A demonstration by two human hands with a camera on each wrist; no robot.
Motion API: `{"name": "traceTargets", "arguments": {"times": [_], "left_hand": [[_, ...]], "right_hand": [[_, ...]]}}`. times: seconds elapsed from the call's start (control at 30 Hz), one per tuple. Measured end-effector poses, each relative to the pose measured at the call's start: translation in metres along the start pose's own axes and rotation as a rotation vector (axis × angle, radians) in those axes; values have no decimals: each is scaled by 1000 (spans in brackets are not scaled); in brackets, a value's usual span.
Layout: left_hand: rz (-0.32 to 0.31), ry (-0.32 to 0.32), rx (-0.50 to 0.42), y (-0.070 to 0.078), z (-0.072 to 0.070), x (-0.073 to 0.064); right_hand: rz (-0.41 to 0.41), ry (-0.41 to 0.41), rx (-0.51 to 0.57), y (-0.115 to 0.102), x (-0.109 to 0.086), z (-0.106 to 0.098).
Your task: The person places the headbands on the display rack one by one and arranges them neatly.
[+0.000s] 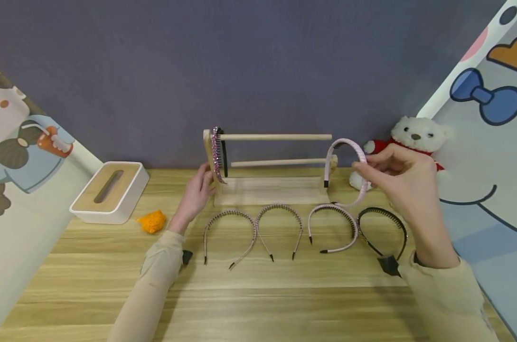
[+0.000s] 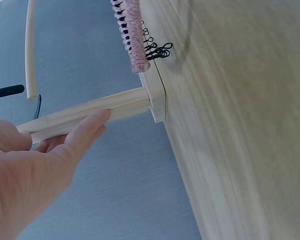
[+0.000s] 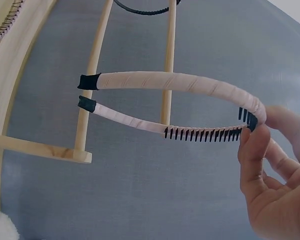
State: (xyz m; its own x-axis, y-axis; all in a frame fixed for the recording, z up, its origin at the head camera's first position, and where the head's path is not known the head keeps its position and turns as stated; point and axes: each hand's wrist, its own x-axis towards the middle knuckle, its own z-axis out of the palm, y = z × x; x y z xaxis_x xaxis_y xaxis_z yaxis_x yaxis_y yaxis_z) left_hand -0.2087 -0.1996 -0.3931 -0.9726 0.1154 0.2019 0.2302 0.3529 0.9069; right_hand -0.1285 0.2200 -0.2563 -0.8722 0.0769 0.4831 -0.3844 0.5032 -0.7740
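My right hand (image 1: 405, 178) pinches a pink ribbon-wrapped headband (image 1: 354, 142) at its curve, between thumb and fingers. In the right wrist view the headband's black-tipped ends (image 3: 89, 81) point toward the two rods of the wooden rack (image 3: 92, 55), and black comb teeth line its inside. My left hand (image 1: 194, 194) holds the rack's left upright (image 2: 90, 112), with thumb and fingers on either side of it. At the rack's left end hangs a sparkly pink headband (image 1: 217, 154) with a black one (image 1: 224, 154) beside it.
Across the wooden table in front of the rack lie two thin beaded headbands (image 1: 230, 212) (image 1: 279, 206), a pink headband (image 1: 333, 207) and a black headband (image 1: 382, 210). A tissue box (image 1: 126, 199) and an orange item (image 1: 152, 221) are at left. Behind my right hand sits a white teddy bear (image 1: 420, 133).
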Motion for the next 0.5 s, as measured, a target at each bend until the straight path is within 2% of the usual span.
{"name": "traceTargets", "arguments": {"times": [0.5], "left_hand": [[-5,3,8,0,0,1]], "right_hand": [[1,25,-28,-2,11,1]]}}
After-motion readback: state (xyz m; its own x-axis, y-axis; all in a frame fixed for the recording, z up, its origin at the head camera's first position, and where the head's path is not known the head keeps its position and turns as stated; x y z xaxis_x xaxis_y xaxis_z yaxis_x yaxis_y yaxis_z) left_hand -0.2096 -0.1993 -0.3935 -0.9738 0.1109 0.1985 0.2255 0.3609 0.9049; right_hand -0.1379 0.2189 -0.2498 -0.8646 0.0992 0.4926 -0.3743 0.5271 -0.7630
